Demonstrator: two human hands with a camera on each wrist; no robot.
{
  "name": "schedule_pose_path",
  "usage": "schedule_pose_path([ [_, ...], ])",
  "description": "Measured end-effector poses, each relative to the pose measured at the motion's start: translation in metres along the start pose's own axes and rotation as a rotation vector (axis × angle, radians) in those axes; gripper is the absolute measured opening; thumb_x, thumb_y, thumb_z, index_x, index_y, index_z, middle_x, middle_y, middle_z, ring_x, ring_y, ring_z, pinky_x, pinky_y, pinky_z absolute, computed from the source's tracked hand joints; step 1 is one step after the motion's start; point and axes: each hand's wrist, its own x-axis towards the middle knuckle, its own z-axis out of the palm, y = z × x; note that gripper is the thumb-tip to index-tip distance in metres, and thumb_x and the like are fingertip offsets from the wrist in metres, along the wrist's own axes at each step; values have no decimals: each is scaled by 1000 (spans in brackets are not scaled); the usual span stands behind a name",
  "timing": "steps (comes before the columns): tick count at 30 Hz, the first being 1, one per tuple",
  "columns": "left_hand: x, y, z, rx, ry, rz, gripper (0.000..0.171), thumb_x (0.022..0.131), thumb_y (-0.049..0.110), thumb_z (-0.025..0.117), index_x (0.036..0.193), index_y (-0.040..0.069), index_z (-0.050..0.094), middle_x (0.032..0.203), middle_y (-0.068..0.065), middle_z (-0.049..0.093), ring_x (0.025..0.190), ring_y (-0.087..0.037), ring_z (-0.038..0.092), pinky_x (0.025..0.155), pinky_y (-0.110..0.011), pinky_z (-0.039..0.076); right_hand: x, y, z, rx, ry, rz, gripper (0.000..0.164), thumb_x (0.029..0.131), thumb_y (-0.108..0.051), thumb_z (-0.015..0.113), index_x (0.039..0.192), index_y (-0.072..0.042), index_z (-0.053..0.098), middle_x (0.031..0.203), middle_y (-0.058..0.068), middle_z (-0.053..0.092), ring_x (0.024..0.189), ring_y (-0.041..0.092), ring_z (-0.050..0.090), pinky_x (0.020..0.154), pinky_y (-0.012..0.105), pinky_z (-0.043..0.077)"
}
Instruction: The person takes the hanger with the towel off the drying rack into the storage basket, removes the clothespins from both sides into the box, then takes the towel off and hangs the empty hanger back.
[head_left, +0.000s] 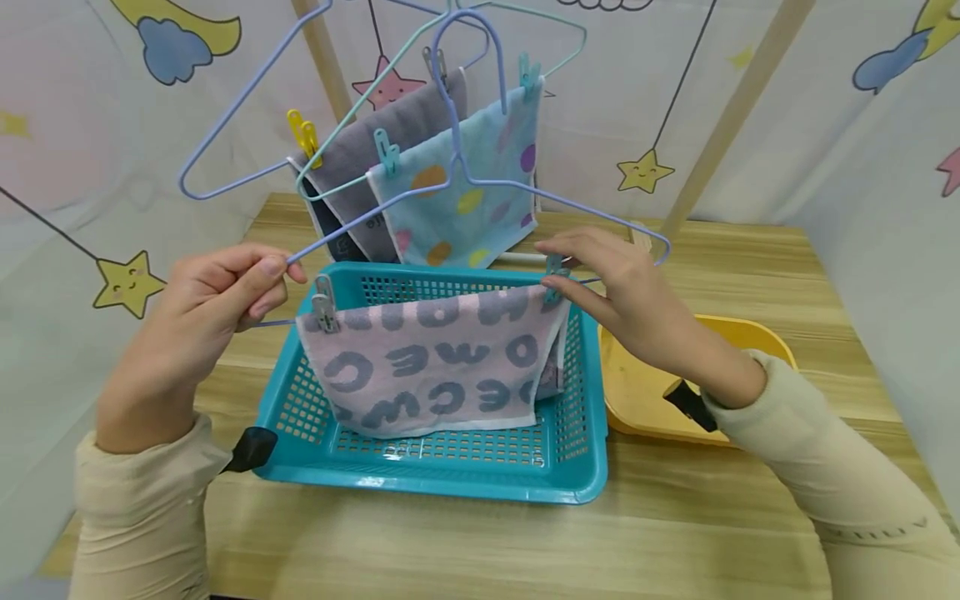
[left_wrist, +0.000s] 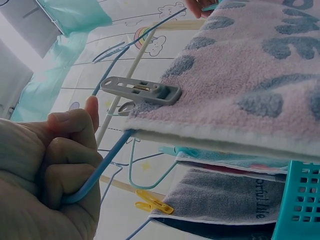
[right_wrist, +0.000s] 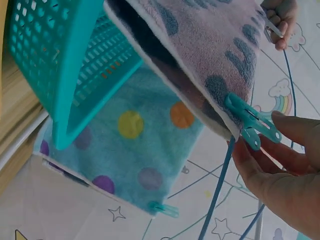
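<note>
My left hand [head_left: 225,296] grips the left end of a periwinkle-blue clothes hanger [head_left: 457,171], fingers curled round its wire. Over the hanger's lower bar hangs a folded pink towel [head_left: 442,367] with grey letters. A grey clothespin [left_wrist: 142,91] clamps its left corner to the bar. At the right corner sits a teal clothespin [right_wrist: 254,120], its jaws on the towel's edge. My right hand [head_left: 618,287] pinches this clothespin's handle end between thumb and fingers. The towel hangs above a teal basket [head_left: 431,487].
Behind, a dotted blue towel [head_left: 480,204] hangs on a mint hanger [head_left: 581,50], and a grey towel [head_left: 352,154] on another blue hanger [head_left: 247,87], pinned with a yellow clothespin [head_left: 303,137]. A yellow tray [head_left: 757,329] stands right of the basket on the wooden table [head_left: 675,517].
</note>
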Motion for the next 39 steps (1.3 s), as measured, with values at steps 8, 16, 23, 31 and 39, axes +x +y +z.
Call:
schedule_pose_path([
  [8,2,-2,0,-17,-1,14,20,92,-4,36,95,-16,52,60,-1,37,54,-11,31,46,-22,22,0,3,-6,48,30,13,28,77,-8,66,104,-8,63,100,1,64,85,9,61,76,18,48],
  [16,4,-6,0,0,10,-13,20,93,0,38,95,-12,54,60,0,37,54,-11,31,46,-23,23,0,3,-8,175,136,1,21,70,3,70,89,-5,68,86,5,68,79,10,64,71,18,50],
  [23,4,-8,0,12,19,-35,20,93,2,38,95,-10,55,60,1,37,53,-11,32,43,-24,22,4,-12,-15,322,191,31,17,66,15,67,81,9,64,78,18,65,74,13,64,69,25,51],
  [31,5,-12,0,-5,17,-46,20,93,3,39,95,-8,55,60,1,37,53,-11,32,44,-25,22,1,-12,-22,313,201,99,17,64,14,69,77,7,63,74,15,65,70,11,62,63,20,49],
  [39,6,-13,4,25,2,-49,21,93,3,39,96,-10,56,60,1,36,54,-11,31,48,-24,27,-2,-9,-31,477,241,65,20,62,23,65,80,15,59,75,21,63,72,16,63,66,22,49],
])
